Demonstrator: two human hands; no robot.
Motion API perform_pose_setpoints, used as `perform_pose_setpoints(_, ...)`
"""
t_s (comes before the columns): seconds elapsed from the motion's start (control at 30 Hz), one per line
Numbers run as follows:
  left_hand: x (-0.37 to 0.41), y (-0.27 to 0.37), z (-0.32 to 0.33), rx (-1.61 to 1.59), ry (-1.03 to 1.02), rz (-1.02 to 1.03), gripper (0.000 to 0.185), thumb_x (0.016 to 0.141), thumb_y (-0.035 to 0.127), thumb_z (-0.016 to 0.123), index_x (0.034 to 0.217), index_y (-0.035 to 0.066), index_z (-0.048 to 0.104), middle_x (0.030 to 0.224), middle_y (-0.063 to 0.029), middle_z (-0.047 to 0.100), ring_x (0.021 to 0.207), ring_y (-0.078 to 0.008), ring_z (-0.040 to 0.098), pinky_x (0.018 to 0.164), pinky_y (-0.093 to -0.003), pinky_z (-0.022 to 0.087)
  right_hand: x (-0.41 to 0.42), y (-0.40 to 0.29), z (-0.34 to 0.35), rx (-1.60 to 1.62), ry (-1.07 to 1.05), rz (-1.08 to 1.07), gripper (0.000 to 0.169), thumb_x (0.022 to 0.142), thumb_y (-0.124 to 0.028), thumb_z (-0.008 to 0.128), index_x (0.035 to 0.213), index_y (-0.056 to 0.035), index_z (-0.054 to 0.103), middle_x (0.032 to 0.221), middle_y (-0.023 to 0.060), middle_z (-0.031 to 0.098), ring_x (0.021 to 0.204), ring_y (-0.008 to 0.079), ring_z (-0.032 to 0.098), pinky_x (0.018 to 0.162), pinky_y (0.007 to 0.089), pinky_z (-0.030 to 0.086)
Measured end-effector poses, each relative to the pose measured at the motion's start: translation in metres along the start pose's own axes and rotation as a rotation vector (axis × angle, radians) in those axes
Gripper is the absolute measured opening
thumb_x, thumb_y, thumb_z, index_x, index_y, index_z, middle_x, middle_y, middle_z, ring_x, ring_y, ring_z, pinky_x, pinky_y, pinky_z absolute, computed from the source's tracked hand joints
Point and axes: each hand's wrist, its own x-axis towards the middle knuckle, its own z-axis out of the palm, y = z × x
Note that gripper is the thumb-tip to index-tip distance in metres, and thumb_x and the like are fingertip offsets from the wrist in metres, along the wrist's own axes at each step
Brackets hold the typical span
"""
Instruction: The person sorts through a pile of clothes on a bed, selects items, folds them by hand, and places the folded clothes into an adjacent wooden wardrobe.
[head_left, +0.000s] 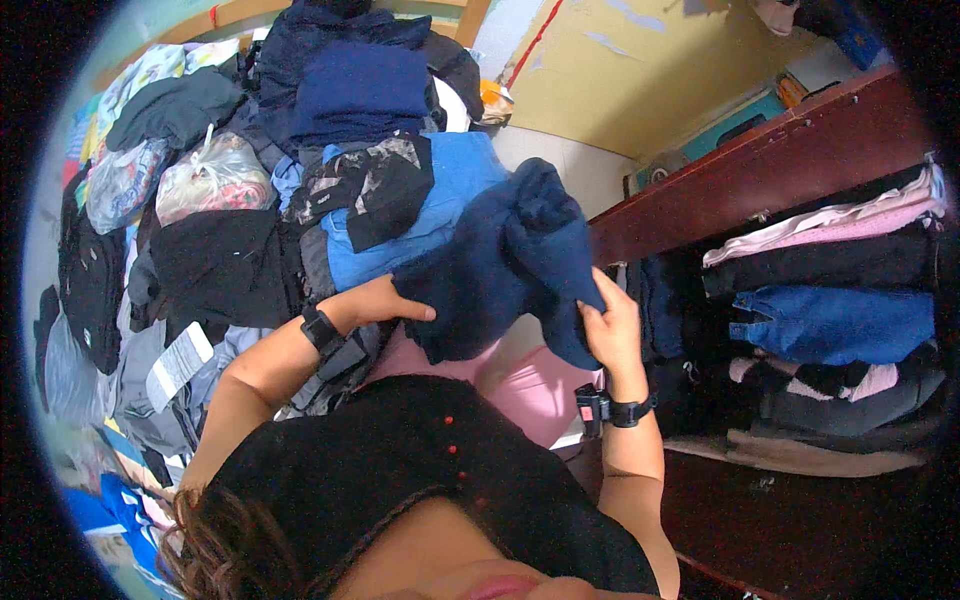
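Note:
A dark navy cloth garment, bunched at its upper right, hangs between my two hands in front of my body. My left hand grips its left edge, the thumb lying over the cloth and the other fingers hidden behind it. On the right side my right hand pinches the garment's edge between thumb and fingers. Just beyond the garment lie light blue trousers or a similar blue garment and a black patterned garment on the pile.
A large heap of clothes covers the left side, with a folded navy garment, a black folded garment and a tied plastic bag of cloth. At right stands a dark red wooden cabinet, holding folded jeans and other clothes.

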Motion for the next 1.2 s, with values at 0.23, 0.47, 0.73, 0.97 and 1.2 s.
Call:
perform_pose_setpoints(0.23,0.0,-0.031,-0.015,0.042,-0.054,0.002,0.058,0.073,0.005,0.076,0.126,0.0,0.052,0.12,-0.0091,0.06,0.109,-0.0189,0.055,0.096,-0.034,0.044,0.01,-0.009,-0.049,0.656,0.108,0.29,0.036,0.081,0.002,0.058,0.117,-0.0009,0.056,0.104,0.0065,0.065,0.089,0.0162,0.061,0.082,0.0305,0.05)
perform_pose_setpoints(0.47,0.013,-0.028,-0.002,-0.197,-0.046,-0.116,0.061,0.074,0.005,0.074,0.13,0.003,0.05,0.122,-0.0096,0.058,0.111,-0.0204,0.054,0.098,-0.0346,0.042,0.005,-0.102,-0.15,0.677,0.163,0.209,0.046,0.074,0.001,0.063,0.119,-0.0009,0.054,0.105,0.009,0.065,0.089,0.0179,0.062,0.084,0.0315,0.049)
perform_pose_setpoints(0.73,0.065,-0.033,0.015,0.092,-0.351,0.391,0.114,0.069,0.022,0.082,0.151,0.012,0.004,0.152,-0.0143,0.022,0.132,-0.0261,0.037,0.108,-0.0375,0.03,-0.06,-0.16,-0.273,-0.194,0.321,-0.06,0.036,0.078,-0.008,0.06,0.113,0.0007,0.056,0.107,0.0082,0.065,0.091,0.0186,0.061,0.084,0.0298,0.048)
perform_pose_setpoints(0.97,0.061,0.023,0.043,0.331,-0.723,0.328,0.076,0.077,0.022,0.077,0.139,0.001,0.039,0.139,-0.0137,0.046,0.13,-0.0238,0.04,0.109,-0.0353,0.03,-0.076,-0.202,-0.293,-0.354,0.553,0.009,0.043,0.08,-0.013,0.059,0.119,0.0043,0.055,0.11,0.0121,0.064,0.095,0.0201,0.061,0.088,0.0298,0.046)
perform_pose_setpoints(1.2,0.034,-0.037,0.016,-0.076,-0.572,0.012,0.053,0.083,-0.002,0.06,0.135,0.004,0.046,0.133,-0.0072,0.054,0.117,-0.0209,0.054,0.101,-0.0368,0.041,0.029,-0.16,-0.25,0.199,0.119,0.159,0.046,0.08,0.0,0.057,0.125,0.0027,0.051,0.111,0.0087,0.064,0.095,0.0167,0.061,0.087,0.0284,0.047)
